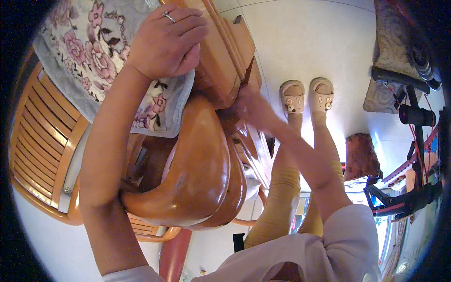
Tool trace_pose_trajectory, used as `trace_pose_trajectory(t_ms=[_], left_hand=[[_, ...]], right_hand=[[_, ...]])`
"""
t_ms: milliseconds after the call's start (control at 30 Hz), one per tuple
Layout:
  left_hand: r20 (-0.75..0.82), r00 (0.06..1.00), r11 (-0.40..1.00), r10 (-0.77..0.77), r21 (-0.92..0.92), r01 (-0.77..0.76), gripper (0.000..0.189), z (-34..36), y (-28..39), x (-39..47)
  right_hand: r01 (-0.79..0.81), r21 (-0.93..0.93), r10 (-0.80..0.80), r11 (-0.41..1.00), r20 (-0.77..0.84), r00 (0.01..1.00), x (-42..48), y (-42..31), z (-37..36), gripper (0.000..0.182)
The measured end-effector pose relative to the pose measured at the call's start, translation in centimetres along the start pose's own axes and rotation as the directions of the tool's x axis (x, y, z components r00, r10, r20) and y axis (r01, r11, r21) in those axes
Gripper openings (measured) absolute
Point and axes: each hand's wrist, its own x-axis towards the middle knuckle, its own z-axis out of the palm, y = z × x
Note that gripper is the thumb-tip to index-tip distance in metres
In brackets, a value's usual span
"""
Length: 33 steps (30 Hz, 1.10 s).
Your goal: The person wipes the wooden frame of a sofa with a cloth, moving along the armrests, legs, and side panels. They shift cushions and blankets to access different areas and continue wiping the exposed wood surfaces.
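My left hand (171, 44), with a ring on one finger, lies across the edge of a floral plush seat cover (102, 60) and the polished wooden rail (218, 53) beside it. Its fingers are curled; whether they grip anything is hidden. Below the cover, a curved wooden armrest (201, 162) passes beside my left forearm. Blurred and partly in shadow, my right hand (241, 105) is at the lower end of the rail, beside the armrest. The frame does not show whether it holds something.
A slatted wooden seat (42, 137) is at the left. My feet, in clogs (293, 97), stand on the pale tiled floor (303, 38). At the right are a black frame with red cords (414, 141), a patterned cushion-like thing (394, 46) and a dark reddish-brown stump-like object (363, 157).
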Motion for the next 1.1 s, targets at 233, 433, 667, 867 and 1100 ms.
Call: trace_pose_trajectory(t_ms=[233,433,667,867,1100], left_hand=[[-0.021,1.000,1.000,-0.001,-0.012,0.000,0.025,0.2,-0.1,-0.3],[-0.011,1.000,1.000,0.018,-0.025,-0.019,0.025,0.4,-0.1,-0.4],[-0.004,0.999,0.999,0.040,-0.016,-0.040,0.027,-0.2,-0.2,0.2],[-0.033,0.999,0.999,0.013,-0.050,-0.014,0.027,0.0,0.0,0.0],[-0.037,0.998,0.999,0.042,-0.031,-0.043,0.027,0.0,-0.2,0.3]], right_hand=[[0.032,0.170,0.043,0.985,-0.418,0.908,-1.3,1.0,3.1,0.021],[-0.200,0.296,0.352,0.934,-0.662,0.662,2.3,4.2,5.5,0.021],[-0.482,0.179,0.426,0.857,-0.773,0.470,7.0,16.1,7.5,0.025],[-0.737,0.321,0.785,0.595,-0.429,0.446,3.4,19.2,8.6,0.033],[-0.407,0.236,0.458,0.882,-0.630,0.627,6.3,18.0,6.6,0.029]])
